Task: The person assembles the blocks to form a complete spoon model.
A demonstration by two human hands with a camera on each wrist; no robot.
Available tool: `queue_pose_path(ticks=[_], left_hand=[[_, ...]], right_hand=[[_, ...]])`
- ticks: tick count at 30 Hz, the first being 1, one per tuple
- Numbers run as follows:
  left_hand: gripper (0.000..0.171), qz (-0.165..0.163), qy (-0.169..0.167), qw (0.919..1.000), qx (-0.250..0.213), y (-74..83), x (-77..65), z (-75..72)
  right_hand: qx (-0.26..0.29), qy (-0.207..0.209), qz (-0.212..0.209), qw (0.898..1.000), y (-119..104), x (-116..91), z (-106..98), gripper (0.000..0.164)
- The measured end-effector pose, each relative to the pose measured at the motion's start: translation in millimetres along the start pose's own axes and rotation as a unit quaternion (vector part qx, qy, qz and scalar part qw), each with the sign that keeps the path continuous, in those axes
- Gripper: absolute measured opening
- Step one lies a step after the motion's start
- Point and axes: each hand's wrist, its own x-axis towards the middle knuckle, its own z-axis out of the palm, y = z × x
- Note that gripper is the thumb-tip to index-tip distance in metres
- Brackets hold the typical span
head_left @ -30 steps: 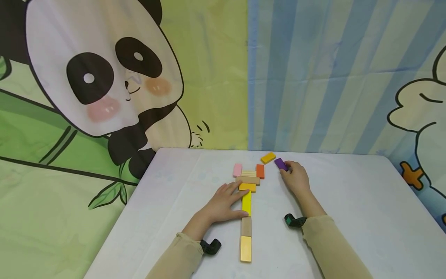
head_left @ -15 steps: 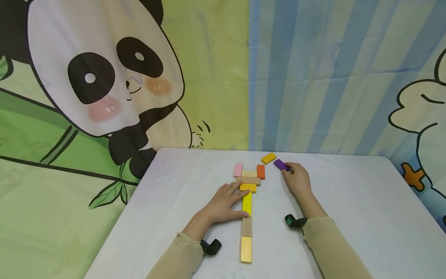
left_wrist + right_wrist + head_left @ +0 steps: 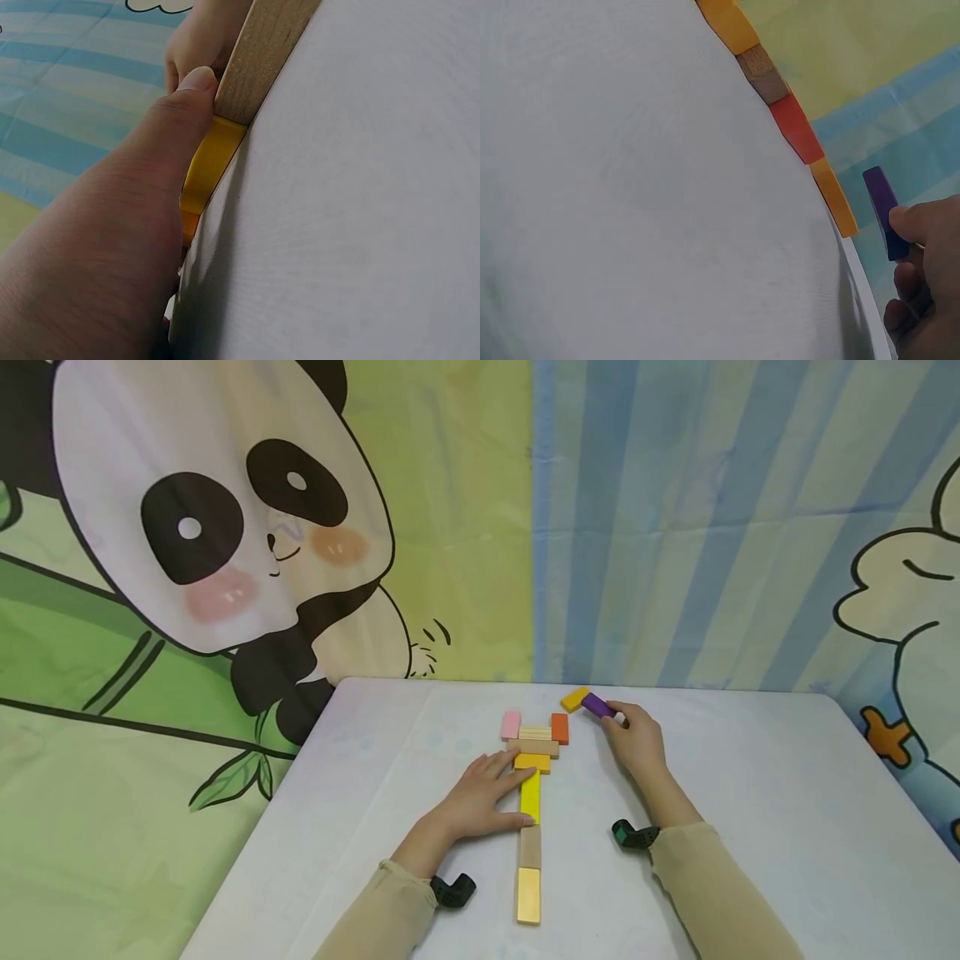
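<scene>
My right hand [image 3: 637, 745] pinches one end of a purple wooden block [image 3: 596, 704] near the far edge of the table. In the right wrist view, thumb and fingers hold that block at its lower end, and it hangs above the tabletop. In the head view it overlaps the corner of an orange-yellow block [image 3: 574, 699]. My left hand [image 3: 474, 800] lies with fingers spread along the row of blocks. Its thumb touches the bright yellow block [image 3: 530, 806], and its fingertips reach the short orange block [image 3: 532, 763] and the wide tan block [image 3: 536, 748].
Below the yellow block, a tan block [image 3: 530, 847] and a pale gold block [image 3: 528, 896] continue the row. At its far end stand a pink block [image 3: 511, 725], thin pale strips [image 3: 535, 732] and a red-orange block [image 3: 560, 728]. A printed curtain [image 3: 675, 527] hangs behind the white table [image 3: 750, 793].
The purple block has risen and shifted left toward the orange-yellow block, with the right hand moving slightly along. My left hand keeps its place on the row.
</scene>
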Motion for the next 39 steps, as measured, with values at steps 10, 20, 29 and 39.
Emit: queue_pose_path(ticks=[10,20,29,39], left_hand=[[0.087,0.003,0.004,1.0,0.003,0.8,-0.3,-0.7],[0.087,-0.004,-0.007,1.0,0.005,1.7,0.9,-1.6],[0.086,-0.003,-0.001,1.0,-0.002,2.4,0.3,-3.6],[0.085,-0.004,-0.003,1.0,0.002,0.0,1.1,-1.3]], right_hand=[[0.003,-0.076,-0.023,0.997,-25.6,4.1,5.4,0.039],[0.009,-0.134,-0.044,0.99,-43.5,14.6,17.7,0.035],[0.008,-0.178,-0.042,0.983,-51.8,24.0,26.0,0.034],[-0.001,-0.199,-0.041,0.979,-56.3,28.4,32.9,0.033]])
